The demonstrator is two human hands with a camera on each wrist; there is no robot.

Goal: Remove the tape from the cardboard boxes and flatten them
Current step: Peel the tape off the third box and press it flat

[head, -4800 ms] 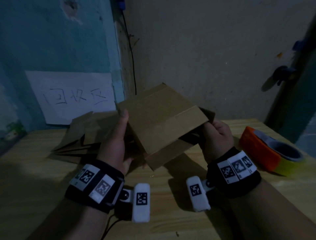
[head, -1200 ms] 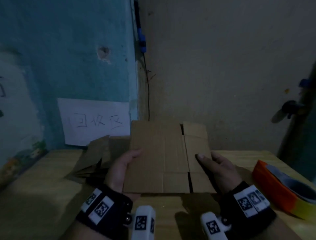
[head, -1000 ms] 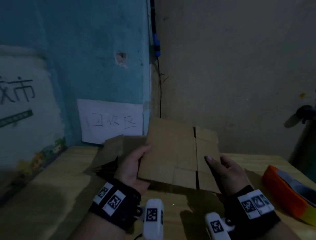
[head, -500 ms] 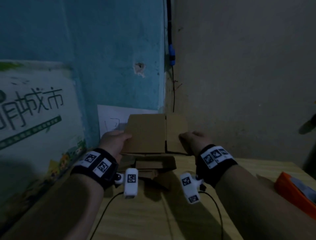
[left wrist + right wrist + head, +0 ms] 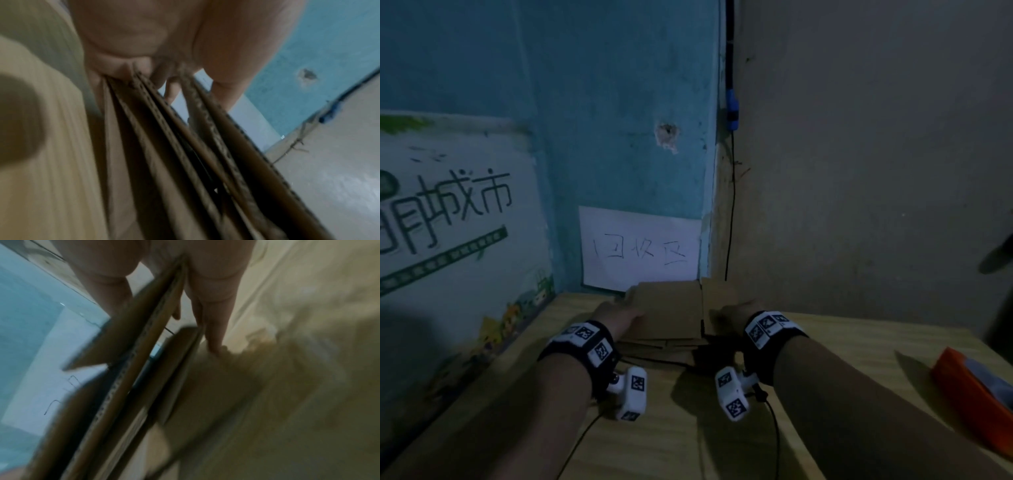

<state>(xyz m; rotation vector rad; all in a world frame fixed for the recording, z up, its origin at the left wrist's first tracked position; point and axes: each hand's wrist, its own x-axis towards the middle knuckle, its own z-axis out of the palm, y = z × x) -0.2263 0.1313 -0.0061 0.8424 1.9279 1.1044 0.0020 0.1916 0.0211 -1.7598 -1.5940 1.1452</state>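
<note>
A flattened brown cardboard box point(image 5: 671, 308) lies on top of a pile of flattened boxes point(image 5: 657, 347) at the back of the wooden table point(image 5: 674, 438), under a white paper sign point(image 5: 640, 251). My left hand point(image 5: 619, 313) holds the box's left edge and my right hand point(image 5: 729, 313) its right edge. In the left wrist view the left hand point(image 5: 195, 91) pinches the corrugated edge, thumb above and fingers below, over several layers point(image 5: 164, 154). In the right wrist view the right hand point(image 5: 164, 318) pinches the box point(image 5: 131, 353) the same way.
An orange tape roll point(image 5: 969, 401) lies at the table's right edge. A blue wall with a poster point(image 5: 448, 219) stands close on the left, a grey wall behind. A thin cable point(image 5: 731, 205) runs down the corner. Wrist-camera cables trail over the near table.
The box, half open 4.8 s ago, is flat now. Both hands carried it away to the back corner and lowered it onto the pile below the paper sign.
</note>
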